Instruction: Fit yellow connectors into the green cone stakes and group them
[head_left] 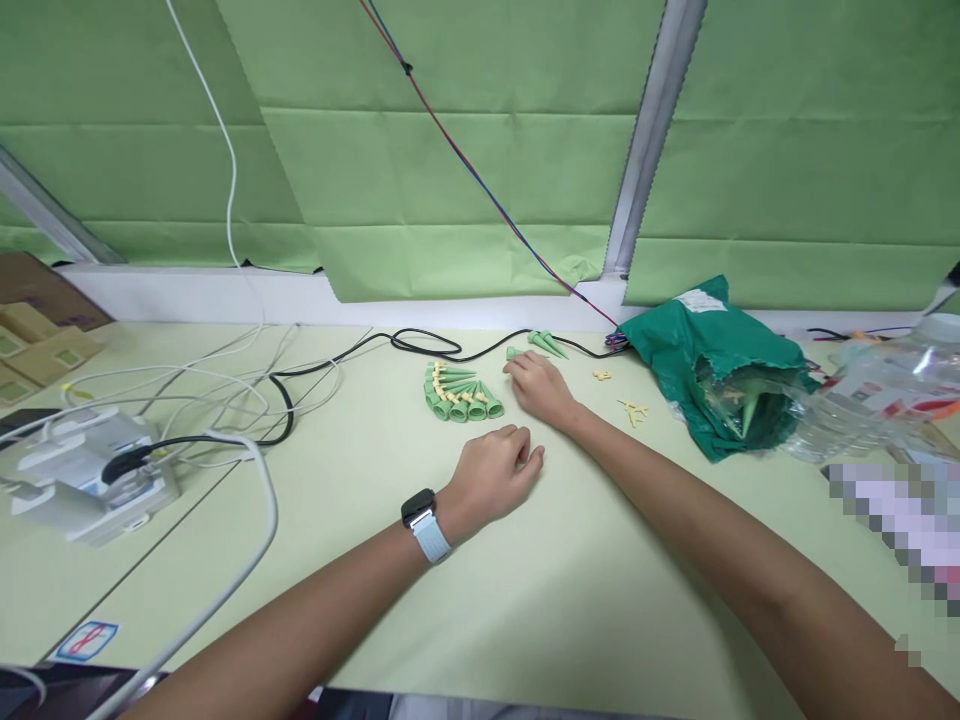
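On the pale table [525, 610], left hand [487, 475] half-curled, thumb apart; right hand [541, 388] at a green cone [513, 353], grip unclear.

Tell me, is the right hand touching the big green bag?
Apart. The head view shows tabletop and small yellow pieces between the right hand and the green bag.

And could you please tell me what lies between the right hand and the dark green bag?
In the head view, small yellow pieces lie on the tabletop between the right hand and the dark green bag.
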